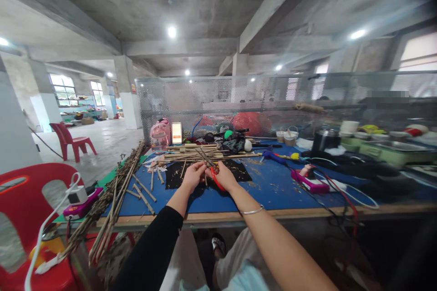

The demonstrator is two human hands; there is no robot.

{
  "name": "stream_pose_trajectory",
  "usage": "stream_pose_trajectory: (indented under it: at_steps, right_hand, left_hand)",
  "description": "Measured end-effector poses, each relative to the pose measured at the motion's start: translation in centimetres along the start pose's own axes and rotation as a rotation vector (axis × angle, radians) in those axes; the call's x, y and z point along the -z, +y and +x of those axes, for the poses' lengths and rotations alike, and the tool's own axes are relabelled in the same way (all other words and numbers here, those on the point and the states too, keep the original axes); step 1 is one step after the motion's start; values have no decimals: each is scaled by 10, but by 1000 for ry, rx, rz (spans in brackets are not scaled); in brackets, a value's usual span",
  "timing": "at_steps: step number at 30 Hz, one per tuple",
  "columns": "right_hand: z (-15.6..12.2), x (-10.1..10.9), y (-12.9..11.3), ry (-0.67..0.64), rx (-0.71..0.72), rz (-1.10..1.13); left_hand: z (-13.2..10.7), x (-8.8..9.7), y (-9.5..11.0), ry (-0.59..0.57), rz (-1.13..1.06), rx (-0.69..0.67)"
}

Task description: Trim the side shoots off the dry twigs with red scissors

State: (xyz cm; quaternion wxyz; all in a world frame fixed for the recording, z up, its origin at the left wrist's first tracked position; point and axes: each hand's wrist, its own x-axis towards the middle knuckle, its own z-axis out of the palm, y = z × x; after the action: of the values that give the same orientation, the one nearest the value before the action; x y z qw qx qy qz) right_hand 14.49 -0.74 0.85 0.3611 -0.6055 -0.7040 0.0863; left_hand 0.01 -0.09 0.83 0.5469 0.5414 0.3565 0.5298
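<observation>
Red-handled scissors [215,176] are gripped in my right hand [222,176], their blades pointing away from me and up to the left. Close beside it, my left hand [194,175] is closed with the fingertips pinched together near the scissors; what they pinch is too small to make out. Both hands are over a black cloth [175,174] strewn with plant scraps on the blue tabletop [269,191]. Several cut stem pieces [145,198] lie left of my left hand. Beyond the hands, longer dry sticks [191,151] lie across the table.
A bundle of long dry stalks [114,195] hangs over the table's left edge. Purple power strips [309,182] with cords lie right and left. A lit phone [176,132] and a pink backpack [160,134] stand at the mesh screen [205,100]. Red chair [27,191] at left.
</observation>
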Motion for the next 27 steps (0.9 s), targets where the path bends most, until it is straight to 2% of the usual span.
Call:
stream_pose_trajectory:
  at_steps: [3, 7, 13, 20, 27]
  right_hand:
    - [-1, -1, -1, 21, 58, -4]
    - [-3, 1, -5, 50, 64, -50]
    - [-7, 6, -13, -32, -13, -109]
    - [-8, 7, -15, -34, -57, -186]
    - [-6, 7, -11, -64, -64, -213]
  left_hand:
    - [1, 1, -2, -19, 3, 4]
    - [-1, 0, -1, -17, -5, 16]
    - [-4, -3, 2, -14, -41, 13]
    - [1, 1, -2, 32, 7, -13]
    - [0, 2, 0, 71, 21, 41]
